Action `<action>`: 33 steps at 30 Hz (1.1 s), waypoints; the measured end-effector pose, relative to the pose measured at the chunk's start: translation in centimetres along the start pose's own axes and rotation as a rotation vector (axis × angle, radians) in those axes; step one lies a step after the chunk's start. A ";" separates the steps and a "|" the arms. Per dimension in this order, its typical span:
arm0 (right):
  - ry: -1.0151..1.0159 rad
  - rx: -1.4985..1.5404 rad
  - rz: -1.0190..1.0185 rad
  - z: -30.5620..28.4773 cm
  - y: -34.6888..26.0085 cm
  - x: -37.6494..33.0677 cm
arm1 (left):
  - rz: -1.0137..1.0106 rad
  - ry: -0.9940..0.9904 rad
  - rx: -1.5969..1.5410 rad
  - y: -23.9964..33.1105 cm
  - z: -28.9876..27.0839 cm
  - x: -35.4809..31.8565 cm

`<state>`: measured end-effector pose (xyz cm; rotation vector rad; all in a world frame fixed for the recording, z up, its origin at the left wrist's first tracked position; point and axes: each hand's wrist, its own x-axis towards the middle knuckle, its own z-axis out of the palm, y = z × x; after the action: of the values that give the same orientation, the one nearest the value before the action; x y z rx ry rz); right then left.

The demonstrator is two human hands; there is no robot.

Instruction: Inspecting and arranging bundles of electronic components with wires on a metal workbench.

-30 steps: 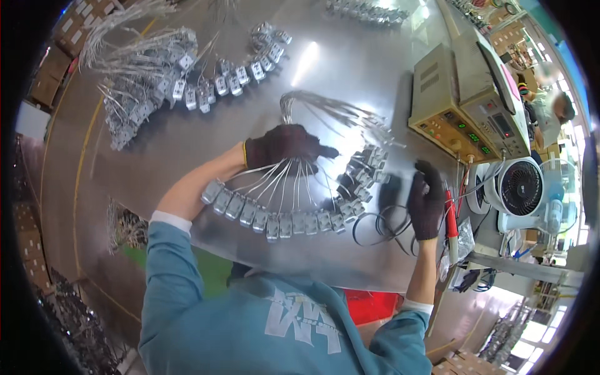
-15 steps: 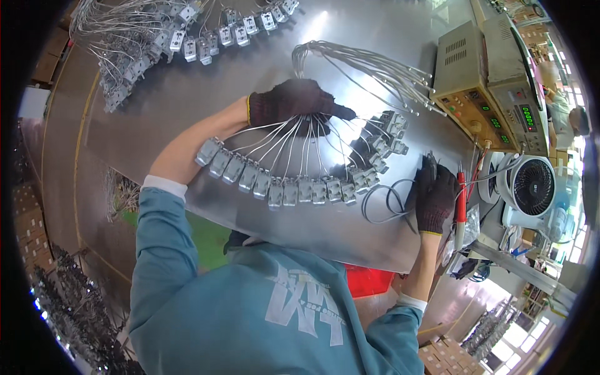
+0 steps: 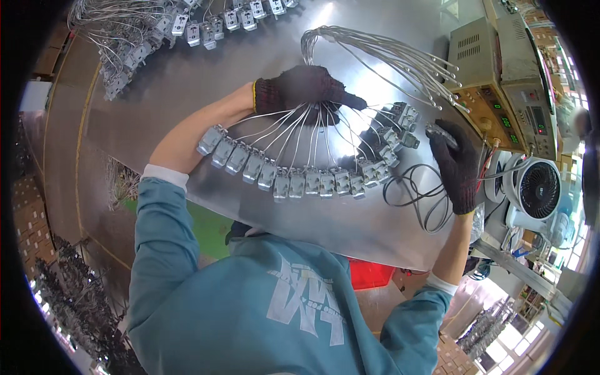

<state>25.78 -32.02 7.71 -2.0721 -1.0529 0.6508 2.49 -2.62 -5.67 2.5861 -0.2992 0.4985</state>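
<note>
on the shiny metal table [image 3: 187, 81], right in front of us, lies a fan of small grey plugs [image 3: 294, 181] on thin wires [image 3: 294, 131]. the plugs sit side by side in a curved row. our left hand [image 3: 300, 94], in a dark glove, presses flat on the spot where the wires meet, with one finger pointing right. our right hand [image 3: 456, 165], also gloved, is closed around a thin probe [image 3: 440, 132] with a black cable [image 3: 419, 194] looping beside it. farther out stand a beige test box [image 3: 494, 81] and a small white fan [image 3: 537, 187]. another bunch of plugs [image 3: 187, 28] lies at the far edge. we think the wires could slip and tangle if the left hand lifts. the black cable could also drag the plugs out of their row.
</note>
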 end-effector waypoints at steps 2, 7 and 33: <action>-0.004 -0.016 0.023 0.0 -0.4 0.6 | 0.042 0.020 -0.012 0.1 -0.1 0.3; 0.034 -0.401 -0.192 0.5 -1.9 1.8 | 0.044 0.061 -0.008 0.3 0.1 0.2; -0.047 -0.280 -0.186 -0.1 -1.9 0.4 | 0.105 0.090 -0.036 0.1 0.1 0.0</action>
<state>25.20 -30.99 9.20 -2.1657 -1.4119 0.4824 2.49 -2.72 -5.75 2.5145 -0.4109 0.6394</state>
